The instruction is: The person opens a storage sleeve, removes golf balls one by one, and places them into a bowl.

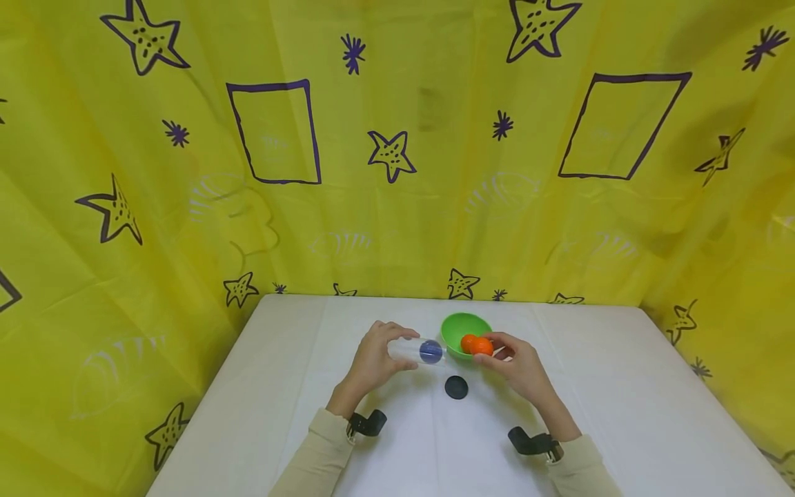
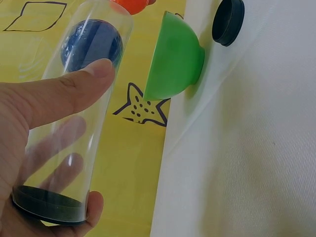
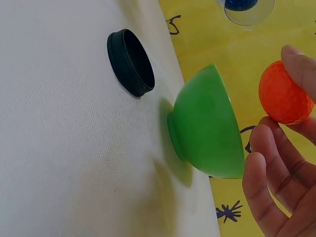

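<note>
My left hand [image 1: 376,355] grips a clear plastic tube [image 2: 89,143], held tilted with its mouth toward the bowl. Inside the tube, near that mouth, lies a dark blue ball [image 1: 431,352]; a black cap [image 2: 49,205] closes the tube's other end. Between thumb and fingertips, my right hand [image 1: 517,362] pinches an orange ball [image 3: 281,94] above the rim of the green bowl [image 1: 461,322]. Another orange ball [image 1: 468,342] shows in the bowl, partly hidden behind the held one. In the right wrist view the bowl's wall hides its contents.
A round black lid [image 1: 456,387] lies on the white table [image 1: 435,449], just in front of the bowl. Behind the table hangs a yellow curtain [image 1: 397,228] with dark stars and squares, which continues along both sides. A black camera is strapped to each wrist.
</note>
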The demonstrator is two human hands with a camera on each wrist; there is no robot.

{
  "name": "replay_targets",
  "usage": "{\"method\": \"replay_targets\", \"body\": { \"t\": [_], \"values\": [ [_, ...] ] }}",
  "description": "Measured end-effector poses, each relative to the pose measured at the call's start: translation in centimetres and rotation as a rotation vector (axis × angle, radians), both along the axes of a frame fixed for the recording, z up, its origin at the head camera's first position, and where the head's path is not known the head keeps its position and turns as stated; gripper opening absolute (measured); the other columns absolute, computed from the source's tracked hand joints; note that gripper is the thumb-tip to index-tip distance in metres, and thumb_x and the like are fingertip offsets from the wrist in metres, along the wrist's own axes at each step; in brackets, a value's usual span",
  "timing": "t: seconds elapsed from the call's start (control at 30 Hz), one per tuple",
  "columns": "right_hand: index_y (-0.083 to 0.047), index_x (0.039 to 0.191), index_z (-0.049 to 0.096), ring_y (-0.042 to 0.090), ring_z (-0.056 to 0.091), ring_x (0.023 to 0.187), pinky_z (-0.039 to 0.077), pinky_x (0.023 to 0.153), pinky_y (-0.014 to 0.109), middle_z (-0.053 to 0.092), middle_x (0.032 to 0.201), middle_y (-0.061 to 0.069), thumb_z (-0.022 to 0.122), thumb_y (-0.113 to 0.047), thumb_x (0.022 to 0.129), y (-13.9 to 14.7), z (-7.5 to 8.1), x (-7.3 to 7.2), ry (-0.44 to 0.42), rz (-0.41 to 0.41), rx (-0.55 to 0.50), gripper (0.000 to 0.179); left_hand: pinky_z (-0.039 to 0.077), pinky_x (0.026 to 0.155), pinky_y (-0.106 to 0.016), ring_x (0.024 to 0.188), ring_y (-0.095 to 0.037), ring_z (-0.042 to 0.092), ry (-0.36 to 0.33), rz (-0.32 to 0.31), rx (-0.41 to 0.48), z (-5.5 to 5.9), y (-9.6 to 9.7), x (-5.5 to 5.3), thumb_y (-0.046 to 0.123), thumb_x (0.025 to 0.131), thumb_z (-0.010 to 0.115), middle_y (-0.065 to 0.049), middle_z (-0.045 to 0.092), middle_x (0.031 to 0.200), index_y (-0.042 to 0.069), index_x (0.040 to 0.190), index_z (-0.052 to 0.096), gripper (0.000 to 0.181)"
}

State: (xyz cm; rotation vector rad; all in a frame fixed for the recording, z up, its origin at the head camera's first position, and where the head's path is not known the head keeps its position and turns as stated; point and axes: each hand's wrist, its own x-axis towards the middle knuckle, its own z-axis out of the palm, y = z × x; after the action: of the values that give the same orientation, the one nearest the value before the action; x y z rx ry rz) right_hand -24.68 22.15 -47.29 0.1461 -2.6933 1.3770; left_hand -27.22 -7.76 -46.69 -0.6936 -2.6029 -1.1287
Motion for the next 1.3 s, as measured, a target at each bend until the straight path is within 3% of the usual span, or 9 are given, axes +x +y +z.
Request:
{"method": "replay_targets", "body": {
  "t": [0.43, 0.73, 0.9, 1.0, 1.2, 1.3],
  "values": [
    [-0.003, 0.13, 0.065, 0.021, 0.063, 0.097, 0.052, 0.069, 0.023, 0.07, 0.117, 0.015, 0.082, -0.031, 0.088, 0.5, -0.3, 0.0, 0.006, -0.053, -0.023, 0.053, 0.048, 0.091, -0.038, 0.103, -0.017, 0.056, 0.015, -0.005, 0.004, 0.2, -0.1, 0.1, 0.02, 0.072, 0.093, 0.002, 0.074, 0.116, 0.023, 0.116, 0.077, 0.047],
    [-0.004, 0.133, 0.064, 0.034, 0.062, 0.109, 0.052, 0.079, 0.019, 0.069, 0.12, 0.015, 0.081, -0.033, 0.089, 0.8, -0.7, -0.6, 0.071, -0.081, 0.0, 0.055, 0.048, 0.093, -0.037, 0.104, -0.016, 0.057, 0.023, -0.012, 0.01, 0.0, 0.0, 0.0, 0.022, 0.072, 0.093, 0.002, 0.074, 0.117, 0.023, 0.117, 0.076, 0.047],
    [-0.007, 0.13, 0.067, 0.032, 0.058, 0.116, 0.051, 0.083, 0.017, 0.066, 0.124, 0.012, 0.082, -0.034, 0.088, 0.8, -0.7, -1.4, 0.101, -0.076, 0.006, 0.052, 0.048, 0.093, -0.037, 0.104, -0.015, 0.056, 0.018, -0.002, 0.011, -0.2, 0.0, -0.1, 0.022, 0.072, 0.093, 0.003, 0.074, 0.117, 0.023, 0.116, 0.077, 0.047],
    [-0.006, 0.129, 0.068, 0.033, 0.057, 0.118, 0.052, 0.087, 0.022, 0.065, 0.124, 0.013, 0.083, -0.032, 0.087, 0.7, -0.6, -1.9, 0.117, -0.08, 0.008, 0.051, 0.048, 0.093, -0.037, 0.104, -0.016, 0.056, 0.017, -0.002, 0.01, -0.2, 0.0, -0.1, 0.022, 0.072, 0.093, 0.003, 0.074, 0.117, 0.023, 0.116, 0.077, 0.047],
    [-0.006, 0.129, 0.068, 0.034, 0.054, 0.12, 0.05, 0.098, 0.045, 0.062, 0.129, 0.016, 0.081, -0.031, 0.088, 0.3, -0.3, -3.1, 0.106, -0.073, 0.003, 0.05, 0.048, 0.093, -0.038, 0.105, -0.016, 0.056, 0.008, -0.002, 0.014, -0.1, -0.1, -0.1, 0.022, 0.072, 0.093, 0.004, 0.074, 0.117, 0.024, 0.117, 0.077, 0.047],
    [-0.006, 0.13, 0.068, 0.035, 0.053, 0.122, 0.048, 0.1, 0.048, 0.061, 0.131, 0.018, 0.081, -0.031, 0.089, 0.1, -0.2, -3.7, 0.091, -0.064, -0.006, 0.05, 0.048, 0.094, -0.038, 0.106, -0.016, 0.056, 0.006, -0.001, 0.013, -0.2, -0.1, -0.1, 0.022, 0.073, 0.093, 0.004, 0.074, 0.117, 0.024, 0.117, 0.076, 0.047]
  ]
}}
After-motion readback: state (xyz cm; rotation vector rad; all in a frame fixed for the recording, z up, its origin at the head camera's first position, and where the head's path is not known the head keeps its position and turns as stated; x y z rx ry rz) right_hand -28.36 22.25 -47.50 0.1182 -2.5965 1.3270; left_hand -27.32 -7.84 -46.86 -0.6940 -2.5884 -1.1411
